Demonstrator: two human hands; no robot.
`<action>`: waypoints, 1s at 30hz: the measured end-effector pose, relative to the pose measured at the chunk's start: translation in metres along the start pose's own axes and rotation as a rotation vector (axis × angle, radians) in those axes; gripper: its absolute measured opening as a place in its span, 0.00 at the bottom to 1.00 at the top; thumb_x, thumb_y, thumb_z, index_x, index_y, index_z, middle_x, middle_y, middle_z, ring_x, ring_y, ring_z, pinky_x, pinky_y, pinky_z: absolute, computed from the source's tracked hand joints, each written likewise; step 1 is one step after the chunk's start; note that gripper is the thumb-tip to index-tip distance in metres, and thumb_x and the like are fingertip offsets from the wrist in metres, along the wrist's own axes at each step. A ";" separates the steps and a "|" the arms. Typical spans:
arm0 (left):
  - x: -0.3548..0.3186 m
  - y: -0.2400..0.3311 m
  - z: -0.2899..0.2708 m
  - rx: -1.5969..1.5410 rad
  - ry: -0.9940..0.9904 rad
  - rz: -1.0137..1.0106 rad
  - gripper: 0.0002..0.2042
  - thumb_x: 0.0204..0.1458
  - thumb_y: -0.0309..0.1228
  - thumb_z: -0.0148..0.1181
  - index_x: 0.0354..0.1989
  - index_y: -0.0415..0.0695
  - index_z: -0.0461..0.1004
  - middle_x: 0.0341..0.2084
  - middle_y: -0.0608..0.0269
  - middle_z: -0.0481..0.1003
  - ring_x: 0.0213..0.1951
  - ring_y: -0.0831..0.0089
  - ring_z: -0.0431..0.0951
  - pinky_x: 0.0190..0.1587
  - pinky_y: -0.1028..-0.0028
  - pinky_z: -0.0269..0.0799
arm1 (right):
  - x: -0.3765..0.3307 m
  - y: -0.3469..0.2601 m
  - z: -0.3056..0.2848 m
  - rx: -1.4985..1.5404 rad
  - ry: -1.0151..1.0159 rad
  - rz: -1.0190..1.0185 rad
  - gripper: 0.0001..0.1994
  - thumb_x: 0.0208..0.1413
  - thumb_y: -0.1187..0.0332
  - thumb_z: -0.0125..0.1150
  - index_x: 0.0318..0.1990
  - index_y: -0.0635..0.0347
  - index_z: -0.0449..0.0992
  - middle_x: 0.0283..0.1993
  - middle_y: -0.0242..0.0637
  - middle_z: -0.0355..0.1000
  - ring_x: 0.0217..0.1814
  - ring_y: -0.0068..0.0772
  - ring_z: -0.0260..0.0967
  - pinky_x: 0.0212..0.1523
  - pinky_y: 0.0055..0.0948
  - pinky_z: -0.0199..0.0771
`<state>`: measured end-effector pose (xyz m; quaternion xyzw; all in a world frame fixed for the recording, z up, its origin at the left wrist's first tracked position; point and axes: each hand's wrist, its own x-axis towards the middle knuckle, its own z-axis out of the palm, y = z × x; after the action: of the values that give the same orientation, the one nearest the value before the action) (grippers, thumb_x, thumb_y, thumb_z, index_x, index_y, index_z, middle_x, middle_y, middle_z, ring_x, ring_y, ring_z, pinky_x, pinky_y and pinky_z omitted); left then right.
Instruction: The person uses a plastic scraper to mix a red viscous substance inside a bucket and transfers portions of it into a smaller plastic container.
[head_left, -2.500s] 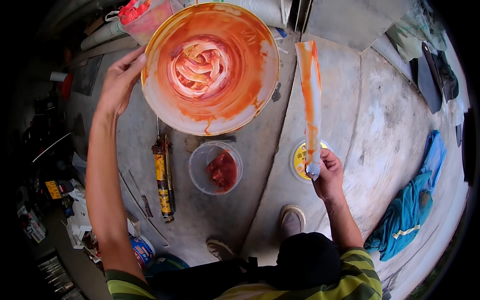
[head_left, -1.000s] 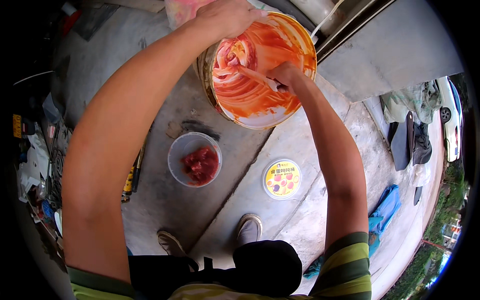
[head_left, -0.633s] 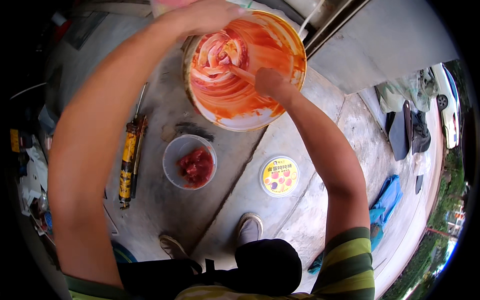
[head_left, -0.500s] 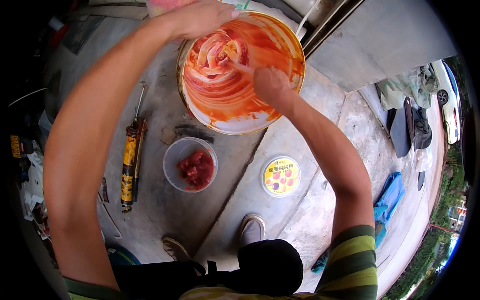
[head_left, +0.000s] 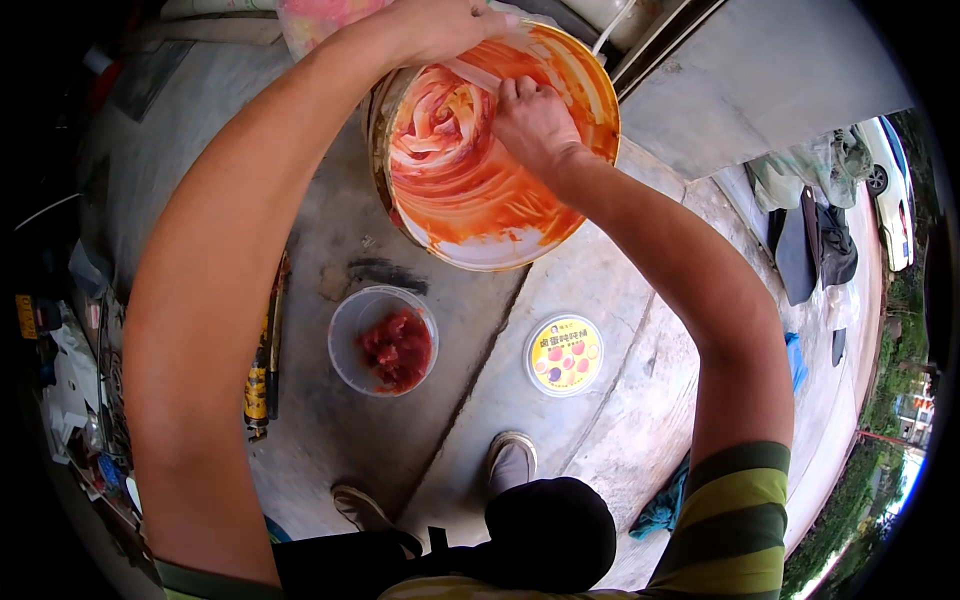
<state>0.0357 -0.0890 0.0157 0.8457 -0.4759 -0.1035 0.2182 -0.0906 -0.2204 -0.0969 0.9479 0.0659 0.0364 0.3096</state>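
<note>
A wide bucket (head_left: 597,205) stands at the far middle, its inside smeared with orange-red grease (head_left: 445,125) that lies in a swirled mound on the left. At its far-left rim my left hand (head_left: 445,28) is closed on the edge, its fingers partly hidden. Inside the bucket, my right hand (head_left: 535,112) is closed round a pale flat stick (head_left: 470,75), which slants up and left toward the far wall near my left hand. Nearer to me sits a clear plastic tub (head_left: 345,355) holding a dark red lump of grease (head_left: 398,350).
A round yellow-printed lid (head_left: 564,355) lies on the concrete floor right of the tub. A yellow-and-black grease gun (head_left: 258,385) is partly behind my left forearm. A metal panel (head_left: 770,80) rises at the far right. My shoes (head_left: 512,458) are near the tub and lid.
My right hand has moved up and away within the bucket, bringing the stick from the mound toward the far-left wall. My left hand stays on the rim. The view has shifted slightly.
</note>
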 end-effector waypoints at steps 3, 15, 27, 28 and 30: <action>-0.003 0.003 0.004 -0.060 0.094 0.030 0.21 0.60 0.48 0.50 0.41 0.42 0.81 0.33 0.46 0.80 0.38 0.59 0.81 0.44 0.62 0.74 | -0.013 -0.004 -0.001 0.039 -0.167 0.080 0.12 0.54 0.68 0.59 0.44 0.55 0.82 0.48 0.41 0.73 0.49 0.37 0.71 0.41 0.30 0.75; -0.010 0.000 0.000 0.021 0.086 0.067 0.24 0.61 0.49 0.48 0.41 0.40 0.80 0.36 0.39 0.79 0.41 0.51 0.81 0.47 0.61 0.74 | -0.038 -0.026 0.000 0.381 -0.413 0.109 0.11 0.53 0.74 0.57 0.43 0.61 0.80 0.48 0.47 0.75 0.48 0.44 0.78 0.43 0.35 0.80; -0.026 0.006 -0.003 0.005 0.124 0.069 0.23 0.61 0.49 0.48 0.35 0.39 0.80 0.33 0.41 0.79 0.37 0.50 0.81 0.45 0.58 0.74 | -0.036 -0.037 0.023 1.030 -0.602 0.191 0.26 0.55 0.73 0.53 0.63 0.43 0.71 0.51 0.45 0.75 0.48 0.45 0.76 0.49 0.40 0.75; -0.027 0.006 0.000 0.002 0.126 0.047 0.24 0.61 0.49 0.48 0.34 0.39 0.80 0.33 0.42 0.79 0.37 0.51 0.81 0.45 0.58 0.74 | -0.039 -0.034 0.037 1.023 -0.599 0.201 0.26 0.55 0.73 0.53 0.63 0.43 0.71 0.51 0.45 0.75 0.48 0.45 0.76 0.49 0.40 0.75; -0.033 0.007 -0.001 0.003 0.131 -0.001 0.24 0.61 0.49 0.48 0.33 0.38 0.79 0.32 0.42 0.79 0.37 0.51 0.80 0.45 0.58 0.74 | -0.047 -0.031 0.059 1.050 -0.379 0.216 0.17 0.54 0.71 0.56 0.51 0.47 0.80 0.51 0.44 0.75 0.51 0.45 0.75 0.49 0.39 0.76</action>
<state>0.0138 -0.0636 0.0191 0.8511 -0.4604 -0.0472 0.2478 -0.1338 -0.2373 -0.1640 0.9660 -0.0790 -0.1403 -0.2024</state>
